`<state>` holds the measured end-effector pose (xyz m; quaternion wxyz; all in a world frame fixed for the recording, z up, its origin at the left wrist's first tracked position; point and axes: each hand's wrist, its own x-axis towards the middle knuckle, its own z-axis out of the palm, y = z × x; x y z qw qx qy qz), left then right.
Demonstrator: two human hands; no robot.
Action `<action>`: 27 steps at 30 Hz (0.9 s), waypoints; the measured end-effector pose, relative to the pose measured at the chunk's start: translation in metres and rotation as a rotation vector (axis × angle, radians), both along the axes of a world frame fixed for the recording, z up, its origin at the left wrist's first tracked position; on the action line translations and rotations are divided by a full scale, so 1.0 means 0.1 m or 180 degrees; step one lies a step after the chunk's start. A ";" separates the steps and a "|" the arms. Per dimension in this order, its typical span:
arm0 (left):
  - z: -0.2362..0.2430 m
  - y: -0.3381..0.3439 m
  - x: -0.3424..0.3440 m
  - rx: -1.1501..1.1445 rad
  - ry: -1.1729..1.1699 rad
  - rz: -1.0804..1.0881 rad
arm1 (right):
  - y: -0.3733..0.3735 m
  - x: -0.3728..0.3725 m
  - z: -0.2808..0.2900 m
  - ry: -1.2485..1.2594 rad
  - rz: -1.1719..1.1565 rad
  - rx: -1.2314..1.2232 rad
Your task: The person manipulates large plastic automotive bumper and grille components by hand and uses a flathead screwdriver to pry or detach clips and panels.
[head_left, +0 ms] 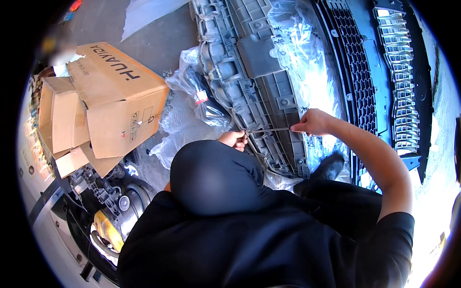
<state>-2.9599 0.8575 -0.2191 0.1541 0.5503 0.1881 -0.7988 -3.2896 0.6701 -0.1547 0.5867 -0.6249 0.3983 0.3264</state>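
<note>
Dark-clothed knee (211, 177) foremost; both hands (234, 139) (312, 122) pinch a thin taut strap (269, 129) across the ribbed grey bumper (259, 91).

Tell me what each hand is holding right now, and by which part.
A thin grey strap is stretched across the grey ribbed plastic bumper panel: the left hand pinches its left end, the right hand its right end.

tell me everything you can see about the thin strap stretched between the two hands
The thin strap is a narrow, pale strip, plastic-looking, pulled taut and nearly level. Its ends are pinched by the left hand and the right hand. It lies across the lower edge of the grey ribbed plastic car part, which lies on the ground; whether it loops through the part cannot be told. Its exact make is too small to see.
</note>
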 end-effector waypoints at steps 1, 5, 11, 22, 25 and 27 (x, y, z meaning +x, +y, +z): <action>0.01 -0.01 0.00 0.0105 0.0106 0.0016 | 0.02 0.01 0.00 -0.0004 0.0119 -0.0188; 0.04 -0.07 0.02 0.0173 0.0538 0.0061 | 0.02 0.11 0.10 0.0473 -0.0297 0.0538; 0.02 -0.17 0.06 0.0197 0.0272 -0.0656 | -0.09 0.22 0.25 0.0587 -0.0070 0.0349; -0.13 0.00 0.10 0.0116 0.0497 -0.0157 | -0.03 0.23 0.16 0.0511 0.0036 0.0229; -0.17 0.02 0.05 0.0066 0.0434 -0.0044 | 0.07 0.25 0.24 0.0553 0.0431 -0.0433; -0.17 0.03 0.03 0.0025 0.0401 0.0017 | 0.15 0.25 0.29 0.0519 0.0556 -0.0785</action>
